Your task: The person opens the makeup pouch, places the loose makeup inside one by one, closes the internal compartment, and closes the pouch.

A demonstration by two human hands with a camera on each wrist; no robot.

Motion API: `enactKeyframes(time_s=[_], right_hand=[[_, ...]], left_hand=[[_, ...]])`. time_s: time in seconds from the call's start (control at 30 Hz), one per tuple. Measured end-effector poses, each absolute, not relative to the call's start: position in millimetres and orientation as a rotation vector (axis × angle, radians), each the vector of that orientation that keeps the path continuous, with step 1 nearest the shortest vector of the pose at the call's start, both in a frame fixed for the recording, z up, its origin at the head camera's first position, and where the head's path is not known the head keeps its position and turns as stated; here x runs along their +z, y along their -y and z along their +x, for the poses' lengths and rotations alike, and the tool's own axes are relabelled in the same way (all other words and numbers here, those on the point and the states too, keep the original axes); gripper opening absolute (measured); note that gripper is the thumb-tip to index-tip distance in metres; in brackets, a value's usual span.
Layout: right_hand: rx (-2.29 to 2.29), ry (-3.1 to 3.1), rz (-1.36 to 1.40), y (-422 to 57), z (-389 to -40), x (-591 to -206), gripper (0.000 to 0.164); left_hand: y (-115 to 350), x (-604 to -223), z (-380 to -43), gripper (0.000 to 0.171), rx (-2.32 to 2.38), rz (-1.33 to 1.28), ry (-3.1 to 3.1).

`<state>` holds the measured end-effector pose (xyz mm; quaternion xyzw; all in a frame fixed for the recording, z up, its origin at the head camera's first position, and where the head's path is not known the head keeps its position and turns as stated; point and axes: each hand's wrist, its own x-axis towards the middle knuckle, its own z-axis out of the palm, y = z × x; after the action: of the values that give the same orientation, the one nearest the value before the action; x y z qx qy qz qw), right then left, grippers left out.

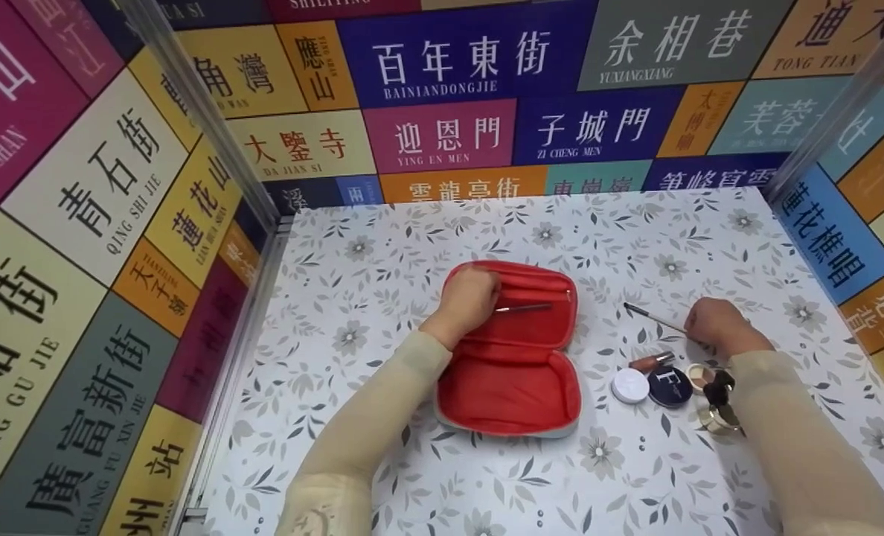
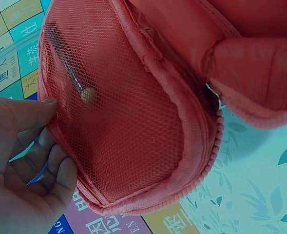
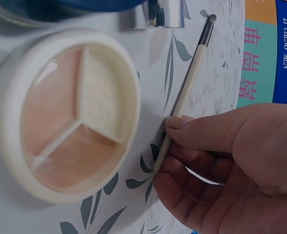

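Observation:
An unzipped red-lined makeup bag (image 1: 510, 391) lies spread on the table, its lid folded back. My left hand (image 1: 472, 301) pinches the edge of the mesh pocket (image 2: 128, 122) in that lid, thumb on the near side and fingers curled behind. Through the mesh shows a makeup brush (image 2: 70, 68) with a dark handle and a pale round tip. To the right of the bag, my right hand (image 1: 721, 327) pinches a second makeup brush (image 3: 189, 80) by the end of its cream handle. This brush's dark tip points away from the fingers, close to the tabletop.
Between bag and right forearm sit a white round case (image 1: 630, 385), a navy compact (image 1: 669, 387), a lip gloss tube (image 1: 644, 363) and a three-colour concealer pot (image 3: 80, 119). A black-and-gold item (image 1: 719, 419) is partly behind the sleeve. Printed walls (image 1: 442, 59) border the flowered table (image 1: 382, 253).

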<state>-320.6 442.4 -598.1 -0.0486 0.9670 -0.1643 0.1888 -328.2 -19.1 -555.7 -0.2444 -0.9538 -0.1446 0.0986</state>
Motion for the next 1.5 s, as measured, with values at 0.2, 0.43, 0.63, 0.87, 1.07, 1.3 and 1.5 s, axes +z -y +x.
enactKeyframes(time_s=[0.2,0.43,0.63,0.87,1.07,1.3,1.5], right_hand=[[-0.473,-2.708,-0.150,-441,-316,-592,0.019],[-0.480,-2.777,-0.164,-436,-311,-582,0.016],[-0.542,-2.817,-0.150,-430,-309,-574,0.010],[-0.578,-2.897,-0.214,-414,-309,-563,0.010],[-0.586,-2.922,-0.247,-394,-305,-546,0.009],[-0.594,-2.942,-0.291,-368,-301,-528,0.008],[-0.580,-2.996,-0.360,-349,-300,-522,0.008]], left_hand=[[18,-557,-327,0.020,-0.403,-0.728,2.814],[18,-557,-329,0.022,-0.406,-0.725,2.813],[17,-555,-328,0.022,-0.394,-0.726,2.802],[18,-555,-327,0.018,-0.370,-0.740,2.782],[16,-557,-327,0.012,-0.303,-0.739,2.783],[15,-559,-326,0.010,-0.297,-0.735,2.768],[16,-557,-327,0.008,-0.325,-0.737,2.792]])
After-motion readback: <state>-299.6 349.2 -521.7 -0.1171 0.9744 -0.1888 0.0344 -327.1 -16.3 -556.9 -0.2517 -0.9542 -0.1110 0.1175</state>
